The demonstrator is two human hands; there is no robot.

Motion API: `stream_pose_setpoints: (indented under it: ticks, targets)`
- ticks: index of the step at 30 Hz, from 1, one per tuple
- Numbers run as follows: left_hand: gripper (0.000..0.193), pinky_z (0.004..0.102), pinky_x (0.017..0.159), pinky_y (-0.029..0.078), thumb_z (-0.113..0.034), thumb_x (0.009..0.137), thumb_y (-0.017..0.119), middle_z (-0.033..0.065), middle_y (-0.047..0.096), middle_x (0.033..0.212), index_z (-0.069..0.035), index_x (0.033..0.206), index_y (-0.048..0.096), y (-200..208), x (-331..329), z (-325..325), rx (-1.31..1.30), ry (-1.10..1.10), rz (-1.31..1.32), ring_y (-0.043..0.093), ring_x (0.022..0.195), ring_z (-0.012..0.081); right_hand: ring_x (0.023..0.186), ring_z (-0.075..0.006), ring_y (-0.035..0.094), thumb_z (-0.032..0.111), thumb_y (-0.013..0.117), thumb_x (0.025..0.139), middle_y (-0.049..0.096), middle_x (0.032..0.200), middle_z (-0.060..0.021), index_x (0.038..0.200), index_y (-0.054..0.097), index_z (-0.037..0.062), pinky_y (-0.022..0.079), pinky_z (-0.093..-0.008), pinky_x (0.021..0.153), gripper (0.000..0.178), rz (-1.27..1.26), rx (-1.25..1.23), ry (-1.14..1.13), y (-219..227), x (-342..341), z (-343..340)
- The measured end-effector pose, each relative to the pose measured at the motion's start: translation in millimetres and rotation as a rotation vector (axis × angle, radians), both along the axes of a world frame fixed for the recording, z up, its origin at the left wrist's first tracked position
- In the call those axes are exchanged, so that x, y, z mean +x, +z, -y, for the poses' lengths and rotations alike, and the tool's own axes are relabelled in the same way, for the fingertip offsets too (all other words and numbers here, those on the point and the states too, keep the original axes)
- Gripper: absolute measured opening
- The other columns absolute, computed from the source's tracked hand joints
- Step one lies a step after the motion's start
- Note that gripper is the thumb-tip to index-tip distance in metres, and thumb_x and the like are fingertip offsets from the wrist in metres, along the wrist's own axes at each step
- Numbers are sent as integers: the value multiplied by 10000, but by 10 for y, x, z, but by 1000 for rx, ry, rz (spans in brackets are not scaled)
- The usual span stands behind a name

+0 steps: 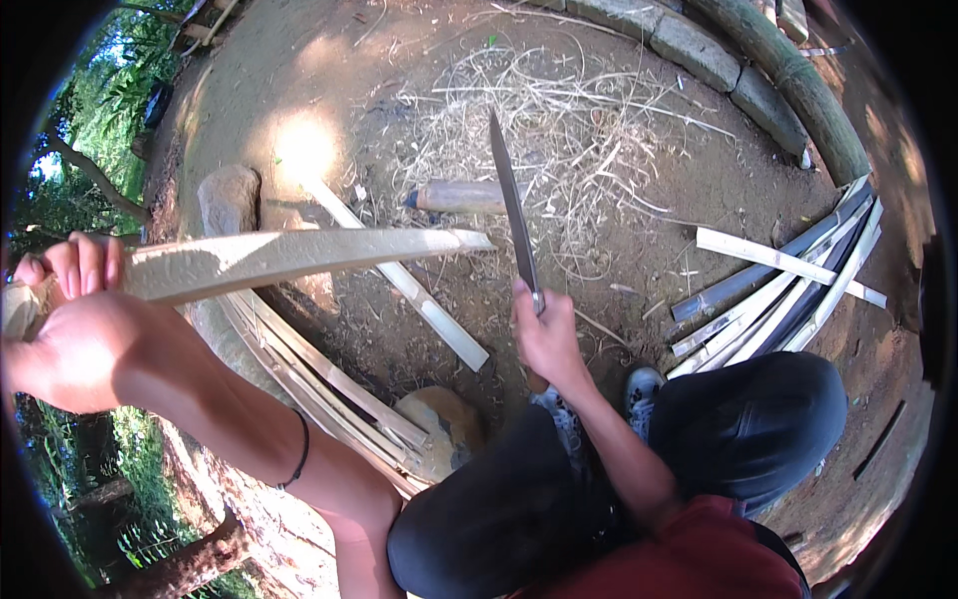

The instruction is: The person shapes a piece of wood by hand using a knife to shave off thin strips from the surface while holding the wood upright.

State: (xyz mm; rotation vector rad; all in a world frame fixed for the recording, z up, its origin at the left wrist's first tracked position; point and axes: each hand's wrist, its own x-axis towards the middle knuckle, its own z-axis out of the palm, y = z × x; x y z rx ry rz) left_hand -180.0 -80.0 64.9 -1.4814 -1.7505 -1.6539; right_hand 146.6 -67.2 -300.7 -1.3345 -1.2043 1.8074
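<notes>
My left hand (75, 334) is wrapped round one end of a long, pale bamboo strip (299, 255) at the far left. The strip reaches rightward across the view, and its free tip ends a little short of the knife. My right hand (549, 334) grips a long-bladed knife (513, 205) near the middle, its fingers closed low on the blade and handle. The dark blade points up and away, apart from the strip. Below the strip, a narrow split bamboo slat (434, 317) lies slantwise on the ground.
Split bamboo strips (319, 374) lie at lower left beside a stone (439, 429). Another bundle of bamboo slats (788, 290) rests at right. Thin shavings (599, 130) and a short bamboo piece (464, 196) litter the ground. Bricks (699, 52) and a bamboo pole (798, 90) edge the far side.
</notes>
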Motion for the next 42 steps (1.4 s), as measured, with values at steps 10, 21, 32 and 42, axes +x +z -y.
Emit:
stream_pose_setpoints:
  ticks: [10,21,32,42]
  targets:
    - [384,371,755,395,-360,913,381,161,415,879,21,926,424,-109,51,-39,-1,-19,16,455,817,274,521,-348,641,249,583,965,600,589,-259,693,624,-84,472,-472,548,432,225,206,127,-476,-145,353]
    - [419,354,691,365,-416,893,390,147,379,818,3,879,410,-238,121,175,20,-87,125,414,759,258,484,-25,337,271,541,1048,389,511,65,647,512,27,241,-298,423,470,-244,-37,-8,913,148,-337]
    - [458,337,627,334,-472,874,398,134,343,758,-15,831,396,-404,331,351,47,-161,212,373,702,241,423,-222,521,270,570,979,510,483,-193,630,585,-87,413,-434,475,500,238,250,119,-227,-183,325]
    - [699,362,618,297,-716,896,317,121,340,759,-23,869,407,-297,471,516,138,-203,372,327,681,225,408,-67,389,268,555,1009,430,492,28,655,518,21,287,-307,388,434,-69,-66,-31,407,157,-284]
